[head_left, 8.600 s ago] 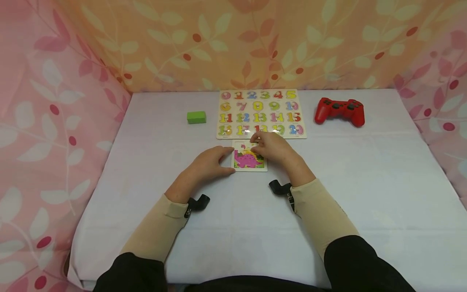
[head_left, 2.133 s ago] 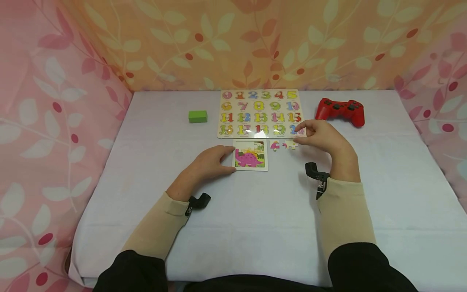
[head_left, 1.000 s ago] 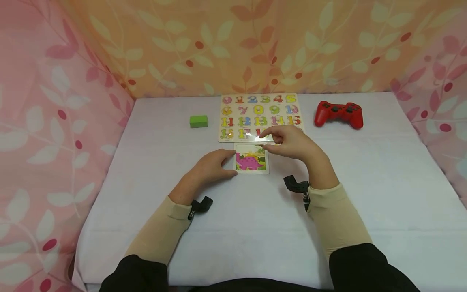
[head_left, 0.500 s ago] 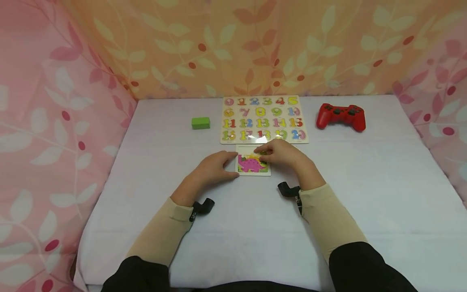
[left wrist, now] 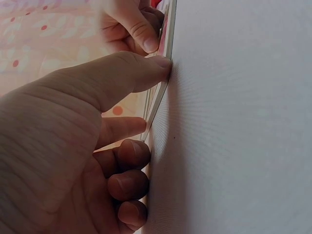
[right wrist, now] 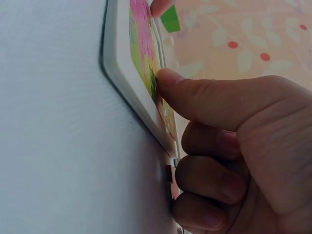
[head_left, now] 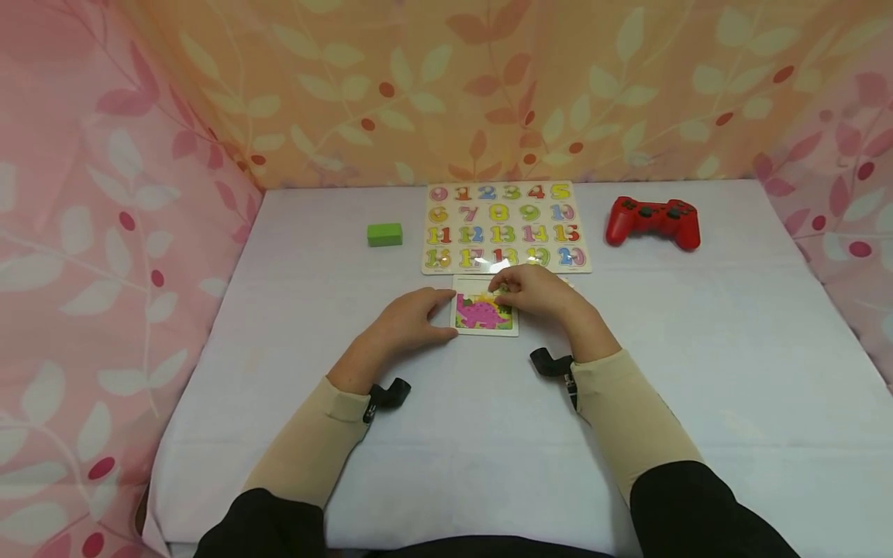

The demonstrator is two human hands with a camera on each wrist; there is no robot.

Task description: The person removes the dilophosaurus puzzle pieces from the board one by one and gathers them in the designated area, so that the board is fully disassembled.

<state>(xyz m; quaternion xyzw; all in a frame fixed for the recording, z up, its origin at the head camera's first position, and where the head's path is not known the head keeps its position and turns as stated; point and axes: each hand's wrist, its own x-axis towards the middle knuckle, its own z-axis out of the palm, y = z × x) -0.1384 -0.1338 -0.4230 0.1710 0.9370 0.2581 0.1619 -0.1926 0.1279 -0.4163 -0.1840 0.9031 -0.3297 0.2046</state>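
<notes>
A small square dinosaur jigsaw puzzle [head_left: 481,314] in a white frame lies mid-table, its pink dinosaur in the lower part and a pale area along the top. My left hand [head_left: 408,322] holds the frame's left side, thumb at the near corner and index finger at the far one; the other fingers curl beside it in the left wrist view. Over the upper right of the picture, my right hand [head_left: 540,296] pinches a puzzle piece, mostly hidden by the fingertips. In the right wrist view the right thumb [right wrist: 170,78] touches the picture, the remaining fingers curled.
A number board [head_left: 505,229] lies just behind the puzzle. To its left is a green block [head_left: 384,235], to its right a red game controller [head_left: 653,222]. A loose puzzle piece [right wrist: 170,187] shows beside the frame, below my right fingers. Floral curtains [head_left: 446,93] enclose the table.
My right hand went from the puzzle to the loose pieces at its right, then came back over the picture's upper right. My left hand has stayed at the frame's left side.
</notes>
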